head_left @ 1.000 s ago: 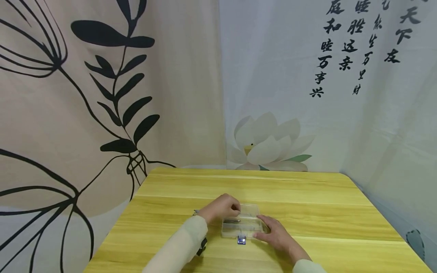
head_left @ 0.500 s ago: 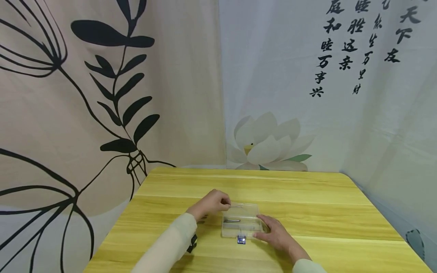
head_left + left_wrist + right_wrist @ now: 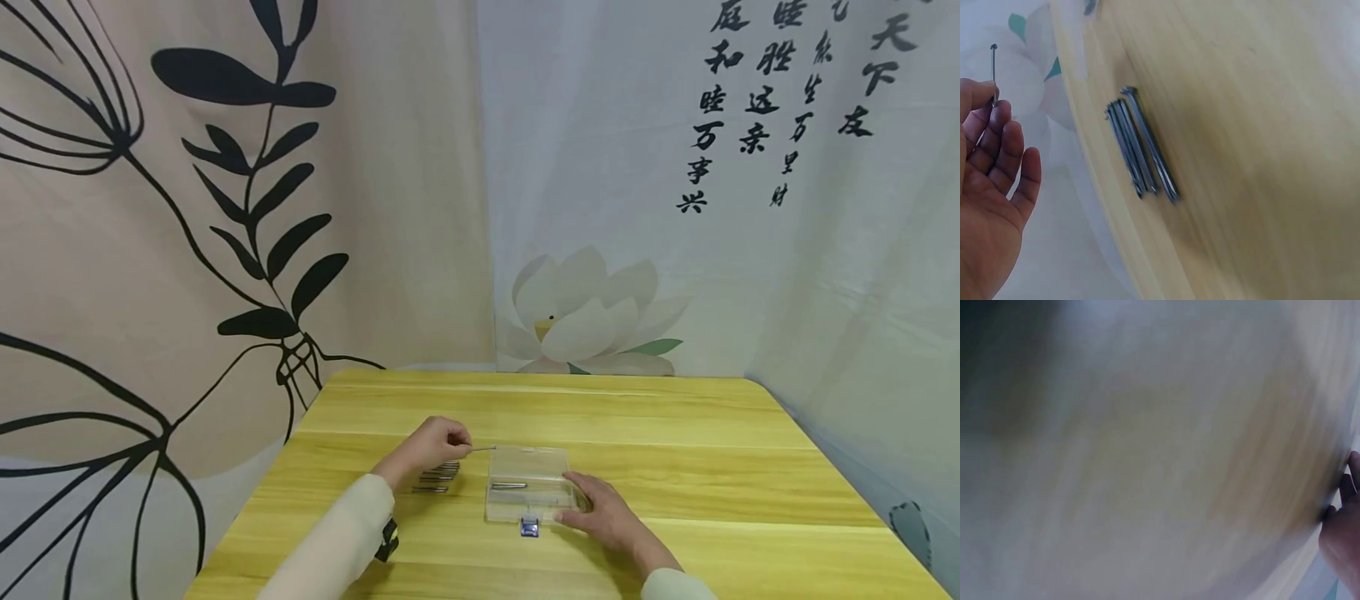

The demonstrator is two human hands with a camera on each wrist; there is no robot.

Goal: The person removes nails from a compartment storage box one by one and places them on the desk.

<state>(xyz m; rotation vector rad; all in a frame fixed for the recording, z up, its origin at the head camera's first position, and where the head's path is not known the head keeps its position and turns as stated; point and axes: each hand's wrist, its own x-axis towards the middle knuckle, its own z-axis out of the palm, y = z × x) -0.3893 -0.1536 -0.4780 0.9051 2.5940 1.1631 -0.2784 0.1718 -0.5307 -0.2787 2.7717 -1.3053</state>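
Note:
My left hand (image 3: 426, 448) pinches a thin nail (image 3: 993, 65) between thumb and fingertips, its flat head pointing away from the hand. On the table just below that hand lies a row of several dark metal nails (image 3: 1130, 147), side by side. A clear plastic box (image 3: 551, 502) stands to the right with its lid (image 3: 540, 461) folded back. Inside, near the left end, lies another nail (image 3: 510, 486). My right hand (image 3: 611, 518) grips the right end of the box, thumb at the front corner and fingers at the back one.
The box's blue latch (image 3: 529, 527) hangs at its front side. Everything lies on a yellow wood-grain table (image 3: 675, 442). A printed curtain (image 3: 420, 208) hangs behind the table's far edge. The right wrist view is mostly blurred.
My left hand has moved left, away from over the box, with the pinched nail, and is now above the row of nails. The right hand has stayed on the box.

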